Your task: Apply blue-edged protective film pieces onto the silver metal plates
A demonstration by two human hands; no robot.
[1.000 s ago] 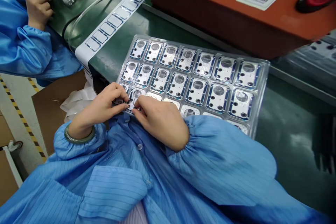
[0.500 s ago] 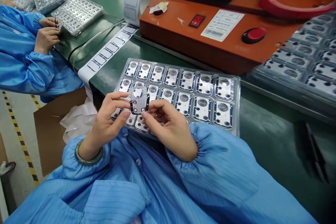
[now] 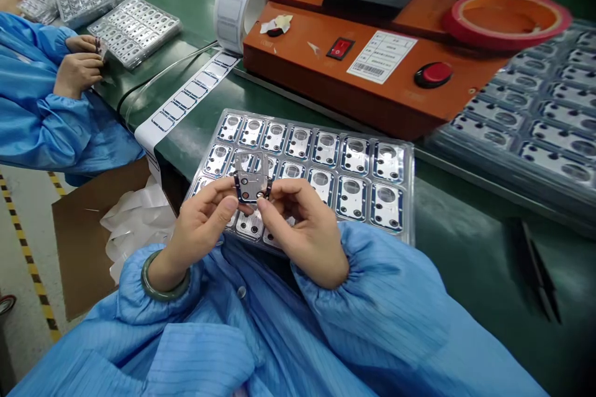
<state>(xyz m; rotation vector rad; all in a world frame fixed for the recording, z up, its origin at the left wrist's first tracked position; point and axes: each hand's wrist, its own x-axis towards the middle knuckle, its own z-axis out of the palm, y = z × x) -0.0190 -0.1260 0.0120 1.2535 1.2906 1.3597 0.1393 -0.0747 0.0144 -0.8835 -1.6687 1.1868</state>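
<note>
Above the clear plastic blister tray [image 3: 408, 198], the left hand [image 3: 200, 229] and right hand [image 3: 305, 236] grip a small rectangular silver-and-blue metal part [image 3: 251, 178] between their fingers, by its lower corners.

At nine o'clock, a pale floor [image 3: 23, 229] bears yellow-and-black tape [image 3: 28, 273]; a green surface [image 3: 465, 260] stretches toward three o'clock, below an orange machine [image 3: 326, 71] at twelve.

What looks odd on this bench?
Little stands out: one silver-and-blue metal plate sits out of its pocket, pinched between the left hand and right hand above a clear plastic tray; the other visible plates lie in rows.
</note>
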